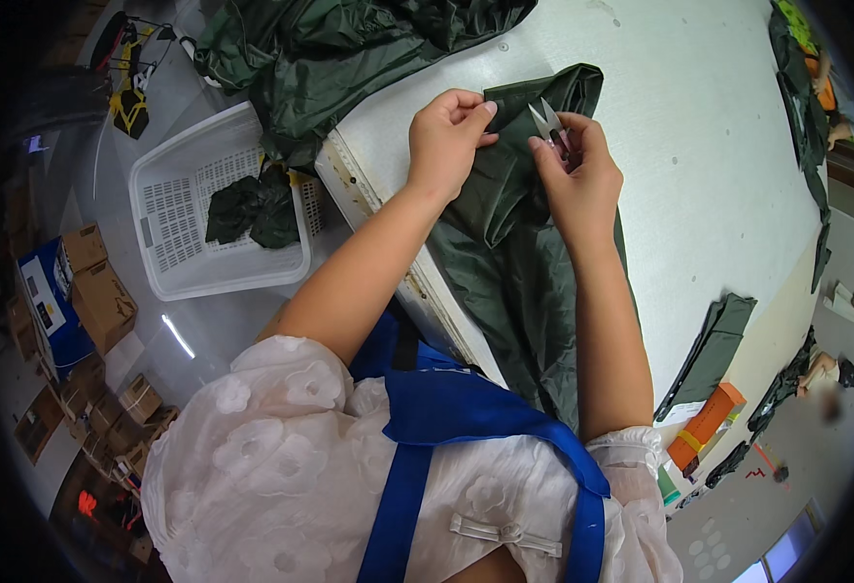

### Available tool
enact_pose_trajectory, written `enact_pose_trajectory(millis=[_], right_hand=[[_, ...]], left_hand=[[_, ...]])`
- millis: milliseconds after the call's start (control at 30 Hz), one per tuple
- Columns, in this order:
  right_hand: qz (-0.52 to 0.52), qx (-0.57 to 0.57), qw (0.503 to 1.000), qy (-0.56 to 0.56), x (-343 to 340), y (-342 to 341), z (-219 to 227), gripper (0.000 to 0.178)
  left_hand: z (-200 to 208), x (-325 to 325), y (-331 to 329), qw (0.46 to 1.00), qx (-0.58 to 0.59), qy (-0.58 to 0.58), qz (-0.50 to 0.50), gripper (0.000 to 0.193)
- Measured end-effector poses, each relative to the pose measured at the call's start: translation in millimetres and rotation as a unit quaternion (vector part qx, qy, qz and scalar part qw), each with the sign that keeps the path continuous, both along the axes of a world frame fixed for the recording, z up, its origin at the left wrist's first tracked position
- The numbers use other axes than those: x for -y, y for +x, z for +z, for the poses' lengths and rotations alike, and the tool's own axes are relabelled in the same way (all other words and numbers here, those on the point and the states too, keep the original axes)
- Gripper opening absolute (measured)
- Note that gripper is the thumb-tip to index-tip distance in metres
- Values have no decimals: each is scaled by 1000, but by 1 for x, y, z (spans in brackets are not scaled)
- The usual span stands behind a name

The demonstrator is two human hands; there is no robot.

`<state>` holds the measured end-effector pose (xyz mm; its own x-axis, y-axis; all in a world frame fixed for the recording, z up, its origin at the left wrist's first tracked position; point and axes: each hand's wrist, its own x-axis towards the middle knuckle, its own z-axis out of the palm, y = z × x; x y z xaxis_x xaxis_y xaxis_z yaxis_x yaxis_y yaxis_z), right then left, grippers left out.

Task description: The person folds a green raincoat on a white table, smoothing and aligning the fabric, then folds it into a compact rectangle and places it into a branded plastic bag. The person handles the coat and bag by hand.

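A dark green waterproof-looking garment (509, 291) lies on the white table and hangs over its near edge toward my body. My left hand (446, 141) is closed on the far left edge of the fabric, thumb and forefinger pinched together. In my right hand (582, 175) is a pair of small thread snips (551, 126), blades pointing up and left and slightly apart. The blades are over the folded fabric, a little right of my left fingertips. Whether they touch the cloth I cannot tell.
More dark green fabric (349, 68) heaps over the table's far left corner. Beside the table, a white plastic basket (159, 243) holds dark green pieces. A folded green bundle (709, 355) and an orange box (707, 426) lie at the right edge. Cardboard boxes (101, 301) stand at left.
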<state>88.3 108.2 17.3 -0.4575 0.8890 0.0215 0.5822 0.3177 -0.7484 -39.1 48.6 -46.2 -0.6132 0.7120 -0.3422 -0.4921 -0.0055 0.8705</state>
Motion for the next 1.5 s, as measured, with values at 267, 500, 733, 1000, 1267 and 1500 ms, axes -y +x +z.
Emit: enact_pose_trajectory(millis=[267, 500, 733, 1000, 1267, 1500], right_hand=[[51, -24, 998, -8, -5, -9, 15, 38], [142, -60, 987, 53, -29, -9, -3, 39], [102, -32, 994, -21, -31, -15, -2, 38], [86, 8, 981, 174, -4, 4, 7, 38], [158, 58, 936, 311, 5, 7, -6, 27], [138, 54, 955, 258, 4, 6, -6, 28]], left_hand=[[8, 4, 6, 998, -56, 15, -16, 11], [16, 5, 9, 998, -47, 30, -34, 10], [6, 8, 12, 996, 55, 76, -9, 9], [2, 13, 8, 986, 114, 116, -20, 10], [3, 14, 10, 984, 119, 129, -33, 7], [6, 13, 5, 986, 126, 109, -22, 9]])
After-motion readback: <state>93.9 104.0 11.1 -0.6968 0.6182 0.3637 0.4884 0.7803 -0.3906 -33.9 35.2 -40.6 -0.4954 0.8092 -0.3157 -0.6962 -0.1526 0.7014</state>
